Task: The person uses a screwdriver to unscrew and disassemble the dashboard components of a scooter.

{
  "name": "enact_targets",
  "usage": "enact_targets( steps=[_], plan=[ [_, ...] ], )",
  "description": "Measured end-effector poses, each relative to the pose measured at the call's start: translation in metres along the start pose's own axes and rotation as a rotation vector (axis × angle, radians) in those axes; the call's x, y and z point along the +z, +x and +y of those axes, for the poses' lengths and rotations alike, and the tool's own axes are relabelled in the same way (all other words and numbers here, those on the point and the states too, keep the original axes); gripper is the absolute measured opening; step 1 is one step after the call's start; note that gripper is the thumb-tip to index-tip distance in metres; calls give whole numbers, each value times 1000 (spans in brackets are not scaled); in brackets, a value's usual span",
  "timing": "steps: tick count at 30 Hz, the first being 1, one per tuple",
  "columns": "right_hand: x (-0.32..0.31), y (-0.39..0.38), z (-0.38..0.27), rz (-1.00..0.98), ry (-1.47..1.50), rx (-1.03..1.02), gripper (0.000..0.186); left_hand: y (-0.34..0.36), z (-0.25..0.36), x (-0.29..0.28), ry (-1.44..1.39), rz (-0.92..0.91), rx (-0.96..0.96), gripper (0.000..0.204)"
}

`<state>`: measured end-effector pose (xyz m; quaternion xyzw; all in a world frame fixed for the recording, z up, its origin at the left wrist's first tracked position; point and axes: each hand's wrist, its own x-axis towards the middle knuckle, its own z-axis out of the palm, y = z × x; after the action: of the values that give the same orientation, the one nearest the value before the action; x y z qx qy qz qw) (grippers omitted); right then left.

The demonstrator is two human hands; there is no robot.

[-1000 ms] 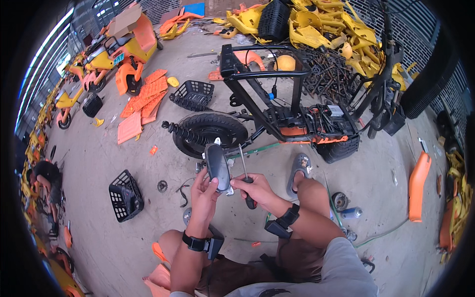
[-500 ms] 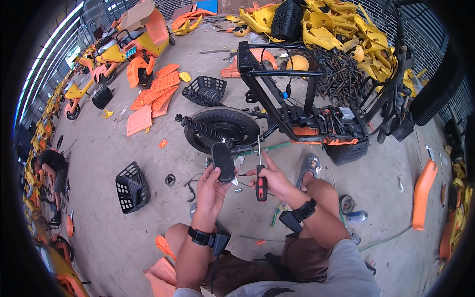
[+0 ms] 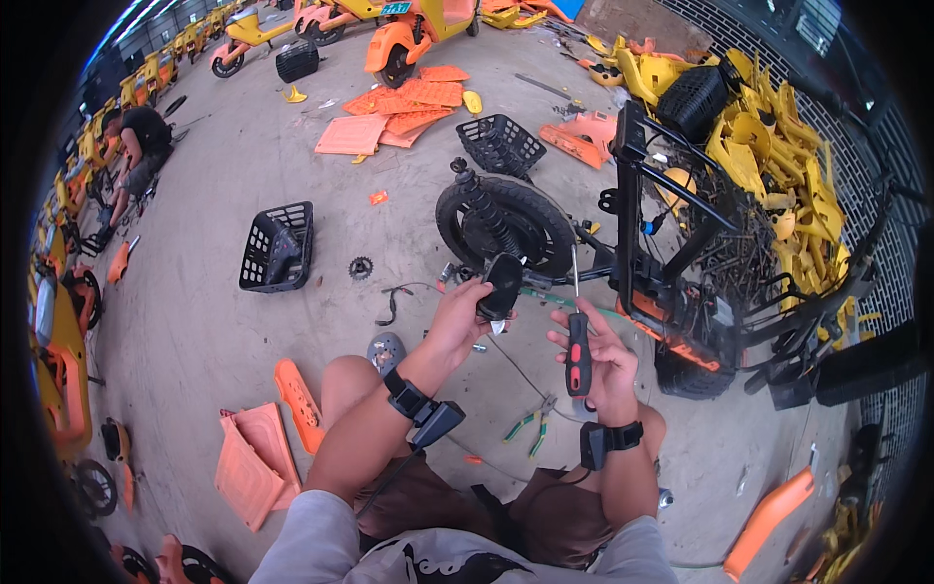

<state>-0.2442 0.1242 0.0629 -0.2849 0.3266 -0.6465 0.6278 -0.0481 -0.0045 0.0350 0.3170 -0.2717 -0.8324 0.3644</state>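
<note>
My left hand holds a dark oval part with small pale tabs, just in front of the rear wheel and its upright shock absorber. My right hand holds a screwdriver with a black and red handle and its shaft pointing up, fingers loose around it. A stripped black scooter frame stands beyond my right hand. Pliers with green and yellow handles lie on the floor below the screwdriver, near cables and small metal pieces.
A co-worker crouches at left beside parked yellow and orange scooters. Black baskets, a sprocket and orange panels lie on the floor. Yellow parts are piled at the upper right. An orange strip lies lower right.
The view has swung, shifting the scene. The dark part has moved up and tilted in my left hand. My right hand has moved away from it with the screwdriver, its fingers looser.
</note>
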Motion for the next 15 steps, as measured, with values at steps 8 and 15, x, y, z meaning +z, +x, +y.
enact_targets(
  steps=[8,15],
  plan=[
    [-7,8,11,115,-156,-93,66,-10,2,20,154,30,108,45],
    [44,12,18,172,-533,-252,64,7,-24,10,523,-74,209,31]
  ],
)
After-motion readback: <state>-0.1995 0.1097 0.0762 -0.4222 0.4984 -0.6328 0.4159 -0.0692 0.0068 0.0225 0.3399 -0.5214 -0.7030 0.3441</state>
